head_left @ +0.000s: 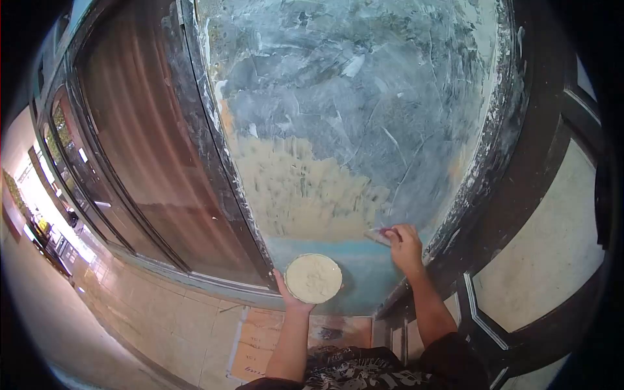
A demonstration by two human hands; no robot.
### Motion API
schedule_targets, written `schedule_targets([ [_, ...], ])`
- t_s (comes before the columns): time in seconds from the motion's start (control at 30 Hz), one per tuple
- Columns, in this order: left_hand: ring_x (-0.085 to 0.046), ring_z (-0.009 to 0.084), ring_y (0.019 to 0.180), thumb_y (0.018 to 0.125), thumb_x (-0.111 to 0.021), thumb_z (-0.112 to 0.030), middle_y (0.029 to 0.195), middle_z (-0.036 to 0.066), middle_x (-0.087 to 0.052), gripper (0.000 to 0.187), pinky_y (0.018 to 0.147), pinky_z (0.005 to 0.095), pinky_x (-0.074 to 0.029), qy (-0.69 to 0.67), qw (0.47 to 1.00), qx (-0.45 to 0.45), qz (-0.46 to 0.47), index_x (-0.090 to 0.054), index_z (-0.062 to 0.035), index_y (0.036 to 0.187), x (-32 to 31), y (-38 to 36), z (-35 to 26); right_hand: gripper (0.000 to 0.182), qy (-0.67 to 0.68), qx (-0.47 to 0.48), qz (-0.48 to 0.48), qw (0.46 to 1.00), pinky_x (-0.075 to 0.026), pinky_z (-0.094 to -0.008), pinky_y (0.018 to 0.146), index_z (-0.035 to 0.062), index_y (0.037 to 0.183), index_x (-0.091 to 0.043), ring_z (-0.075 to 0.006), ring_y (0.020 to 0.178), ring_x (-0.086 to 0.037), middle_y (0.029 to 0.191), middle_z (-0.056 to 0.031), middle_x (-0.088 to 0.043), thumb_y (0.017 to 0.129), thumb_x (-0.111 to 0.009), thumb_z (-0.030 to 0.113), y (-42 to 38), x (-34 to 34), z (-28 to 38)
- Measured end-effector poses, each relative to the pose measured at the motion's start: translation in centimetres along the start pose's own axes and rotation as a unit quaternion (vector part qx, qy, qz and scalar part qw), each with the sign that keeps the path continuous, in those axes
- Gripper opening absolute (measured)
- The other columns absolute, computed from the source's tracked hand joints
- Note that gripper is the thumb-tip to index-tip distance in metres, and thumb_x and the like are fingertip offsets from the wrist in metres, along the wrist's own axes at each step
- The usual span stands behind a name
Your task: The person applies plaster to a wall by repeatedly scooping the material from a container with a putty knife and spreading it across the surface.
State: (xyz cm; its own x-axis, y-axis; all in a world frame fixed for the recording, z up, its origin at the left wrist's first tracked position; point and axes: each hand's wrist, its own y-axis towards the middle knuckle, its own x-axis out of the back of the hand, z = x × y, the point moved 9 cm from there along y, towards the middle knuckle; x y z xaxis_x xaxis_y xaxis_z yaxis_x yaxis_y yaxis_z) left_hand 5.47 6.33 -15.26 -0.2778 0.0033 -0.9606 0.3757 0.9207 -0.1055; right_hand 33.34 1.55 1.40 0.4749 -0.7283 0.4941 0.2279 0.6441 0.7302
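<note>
My left hand point(290, 298) is closed around the side and underside of a round tub of putty point(314, 278), held low in front of the wall. Cream putty shows across its top. My right hand point(407, 248) pinches a putty knife point(378, 235), mostly hidden by the fingers, with its blade at the wall. Just left of the blade, a beige layer of putty point(299, 195) covers the lower left of the grey, patchy wall panel point(364, 110). Below that layer runs a pale blue-green band point(357, 260).
A dark window frame point(195, 104) with a reddish curtain point(130, 97) borders the panel on the left. Dark wooden framing point(500, 188) stands close on the right. Printed cardboard point(253, 344) lies on the tiled floor point(175, 312) below.
</note>
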Motion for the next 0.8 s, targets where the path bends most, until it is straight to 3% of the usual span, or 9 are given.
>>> schedule_targets([
  [0.07, -0.051, 0.0458, 0.134, 0.086, -0.042, -0.089, 0.152, 0.017, -0.050, 0.101, 0.104, 0.0749, -0.041, 0.008, 1.000, 0.005, 0.026, -0.051, -0.0107, 0.148, -0.8, -0.2, 0.1, 0.006, 0.008, 0.002, 0.030, 1.000, -0.050, -0.0438, 0.080, 0.0035, 0.094, -0.070, -0.0371, 0.092, -0.060, 0.093, -0.0119, -0.068, 0.091, -0.069, 0.008, -0.6, -0.7, 0.4],
  [0.13, -0.051, 0.0454, 0.134, 0.086, -0.042, -0.089, 0.152, 0.017, -0.050, 0.101, 0.105, 0.0749, -0.041, -0.002, 0.999, 0.009, 0.048, -0.051, -0.0104, 0.148, -1.2, -0.1, 0.2, 0.004, 0.094, 0.109, 0.081, 0.986, -0.051, -0.0430, 0.081, 0.0040, 0.090, -0.070, -0.0354, 0.092, -0.061, 0.093, -0.0112, -0.069, 0.086, -0.069, 0.003, -1.0, -1.0, 3.2],
  [0.2, -0.051, 0.0452, 0.135, 0.086, -0.041, -0.089, 0.152, 0.017, -0.050, 0.102, 0.105, 0.0745, -0.041, -0.012, 0.999, 0.015, 0.047, -0.051, -0.0101, 0.149, -1.2, 0.1, 0.4, 0.013, 0.112, 0.132, 0.119, 0.978, -0.052, -0.0420, 0.083, 0.0046, 0.093, -0.073, -0.0342, 0.094, -0.061, 0.095, -0.0103, -0.069, 0.081, -0.069, -0.002, -1.3, -0.9, 5.0],
  [0.27, -0.051, 0.0451, 0.135, 0.086, -0.040, -0.090, 0.152, 0.017, -0.050, 0.102, 0.105, 0.0742, -0.041, -0.021, 0.999, 0.022, 0.045, -0.050, -0.0098, 0.149, -1.8, 0.2, 0.7, 0.025, 0.147, 0.220, 0.122, 0.957, -0.052, -0.0413, 0.086, 0.0060, 0.098, -0.075, -0.0335, 0.098, -0.060, 0.097, -0.0086, -0.069, 0.077, -0.069, -0.004, -1.7, -0.4, 8.7],
  [0.43, -0.050, 0.0444, 0.136, 0.087, -0.034, -0.091, 0.153, 0.019, -0.049, 0.103, 0.106, 0.0730, -0.041, -0.052, 0.998, -0.007, 0.028, -0.049, -0.0102, 0.150, -3.1, 1.2, 0.3, 0.031, 0.099, 0.315, 0.166, 0.929, -0.053, -0.0405, 0.090, 0.0104, 0.102, -0.074, -0.0311, 0.107, -0.058, 0.106, -0.0046, -0.068, 0.074, -0.071, -0.002, -0.9, -1.1, 12.6],
  [0.57, -0.047, 0.0456, 0.139, 0.087, -0.032, -0.091, 0.157, 0.020, -0.044, 0.106, 0.106, 0.0768, -0.038, 0.000, 0.997, -0.006, 0.082, -0.044, -0.0100, 0.154, -5.4, 0.4, 0.4, 0.030, 0.109, 0.319, 0.171, 0.926, -0.052, -0.0409, 0.092, 0.0112, 0.102, -0.074, -0.0310, 0.108, -0.058, 0.107, -0.0043, -0.067, 0.074, -0.071, 0.000, -0.7, -1.6, 12.9],
  [0.67, -0.043, 0.0485, 0.141, 0.085, -0.031, -0.094, 0.160, 0.021, -0.038, 0.111, 0.104, 0.0820, -0.035, -0.044, 0.989, 0.025, 0.142, -0.039, -0.0102, 0.157, -6.5, 0.0, 0.8, 0.030, 0.090, 0.326, 0.167, 0.926, -0.052, -0.0412, 0.093, 0.0126, 0.102, -0.074, -0.0313, 0.108, -0.058, 0.107, -0.0039, -0.066, 0.075, -0.070, 0.000, -0.2, -1.2, 13.2],
  [0.73, -0.040, 0.0513, 0.142, 0.082, -0.031, -0.096, 0.162, 0.022, -0.035, 0.115, 0.103, 0.0856, -0.032, -0.172, 0.964, 0.067, 0.194, -0.036, -0.0104, 0.158, -7.7, -0.8, 0.9, 0.030, 0.076, 0.321, 0.165, 0.930, -0.052, -0.0410, 0.092, 0.0135, 0.101, -0.074, -0.0316, 0.109, -0.057, 0.106, -0.0036, -0.066, 0.075, -0.070, -0.001, 0.0, -1.1, 13.2],
  [0.8, -0.040, 0.0516, 0.142, 0.082, -0.031, -0.096, 0.162, 0.022, -0.035, 0.115, 0.103, 0.0858, -0.032, -0.121, 0.976, 0.053, 0.173, -0.036, -0.0105, 0.158, -7.4, -0.5, 0.9, 0.030, 0.071, 0.327, 0.170, 0.927, -0.053, -0.0406, 0.091, 0.0123, 0.100, -0.074, -0.0318, 0.107, -0.057, 0.106, -0.0046, -0.066, 0.073, -0.074, 0.000, 0.3, -1.0, 13.4],
])
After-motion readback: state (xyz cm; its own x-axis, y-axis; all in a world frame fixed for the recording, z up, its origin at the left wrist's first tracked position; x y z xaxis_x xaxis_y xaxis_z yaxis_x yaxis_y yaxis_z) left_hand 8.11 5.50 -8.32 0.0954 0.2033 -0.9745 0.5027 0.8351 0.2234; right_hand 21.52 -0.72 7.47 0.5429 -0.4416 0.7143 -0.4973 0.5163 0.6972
